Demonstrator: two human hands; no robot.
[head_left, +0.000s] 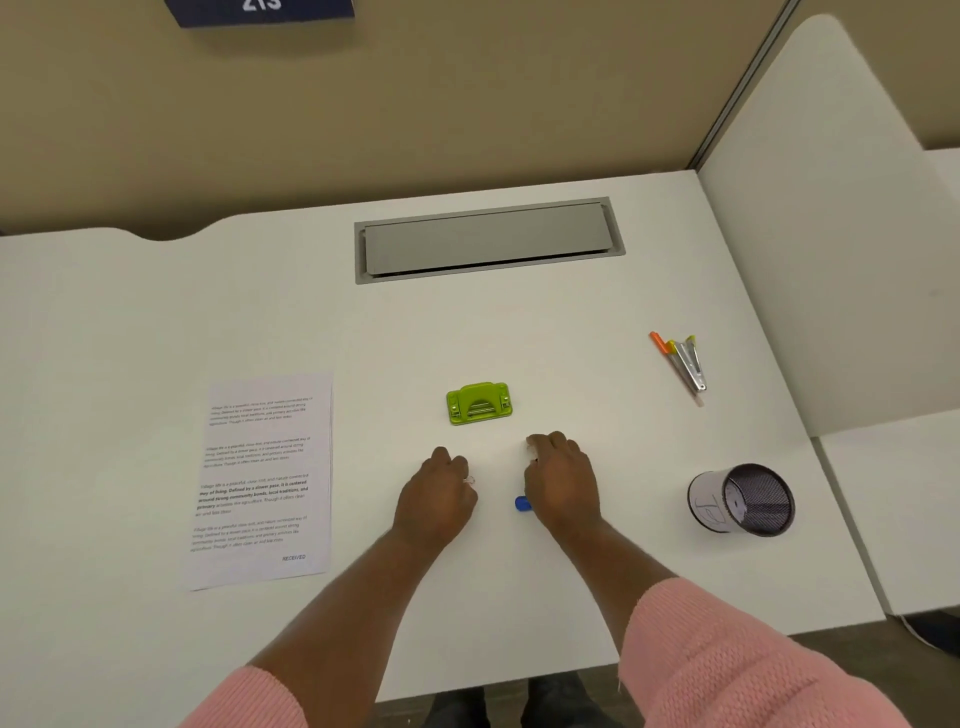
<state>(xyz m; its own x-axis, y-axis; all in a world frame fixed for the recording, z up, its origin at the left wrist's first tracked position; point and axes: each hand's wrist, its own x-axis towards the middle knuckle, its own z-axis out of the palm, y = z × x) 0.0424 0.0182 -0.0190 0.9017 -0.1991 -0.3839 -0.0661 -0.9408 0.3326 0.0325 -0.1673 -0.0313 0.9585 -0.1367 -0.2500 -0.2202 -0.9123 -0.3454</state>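
Near the left edge of the desk (571, 338), lying flat: a printed sheet (265, 478), stamped RECEIVED by its lower right corner.

Right of it, toward the front middle: left hand (436, 499), knuckles up, fingers curled under. Pale speck at the knuckles, too small to name. Hold, if any, impossible to tell.

Just beyond the two hands, at mid-desk: green hole punch (479, 404), untouched and apart from both.

Between the hands, against the thumb side of the right one: small blue piece (522, 503), half hidden.

Then the right hand (561, 483), palm down, fingers bent with tips on the desk. Touching the blue piece, but gripping it or merely resting beside it: cannot tell.

Toward the right edge: pens and a stapler (683, 364) in a loose bundle. Nearer the front right corner: a mesh cup (748, 501), wrapped in white paper.

Judged as a pause between steps, with the blue piece in hand and punch and sheet waiting. Next move probably calls for a firm hold on the blue piece, or a short reach forward to the punch while fetching the sheet from the left.
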